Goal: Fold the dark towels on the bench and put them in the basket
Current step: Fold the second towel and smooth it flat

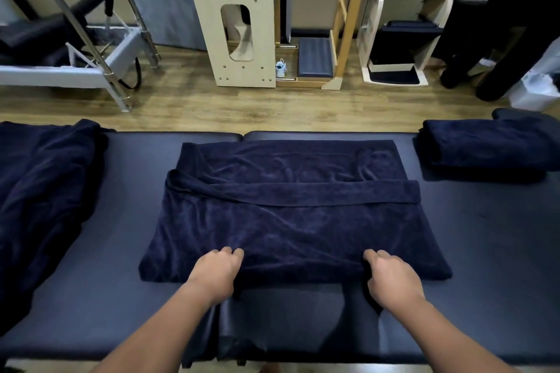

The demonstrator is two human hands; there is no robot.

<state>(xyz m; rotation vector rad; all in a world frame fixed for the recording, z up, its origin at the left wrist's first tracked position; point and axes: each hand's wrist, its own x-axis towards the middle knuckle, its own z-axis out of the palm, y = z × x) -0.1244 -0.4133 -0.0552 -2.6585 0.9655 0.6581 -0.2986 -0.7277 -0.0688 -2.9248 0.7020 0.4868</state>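
Padding in dark navy covered the surface (pixel 485 236), a wide bench split by a seam at its far edge, with wood-look floor (pixel 242 106) beyond. Across the room stood a pale wooden arched unit (pixel 233 18), a metal-framed exercise machine (pixel 75 48) at the left and a light shelving unit (pixel 406 24) at the right holding dark folded cloth on its shelves. No basket could be made out. A crumpled heap of dark towels (pixel 42 188) lay on the left end, and a folded towel (pixel 485 145) sat on the far right end. In the middle, a partly folded dark towel (pixel 288 221) lay flat, its long axis running left to right, with a doubled band crossing it. At its near edge the left hand (pixel 216 275) and right hand (pixel 391 277) each had a clenched grip, fingers curled into the cloth.
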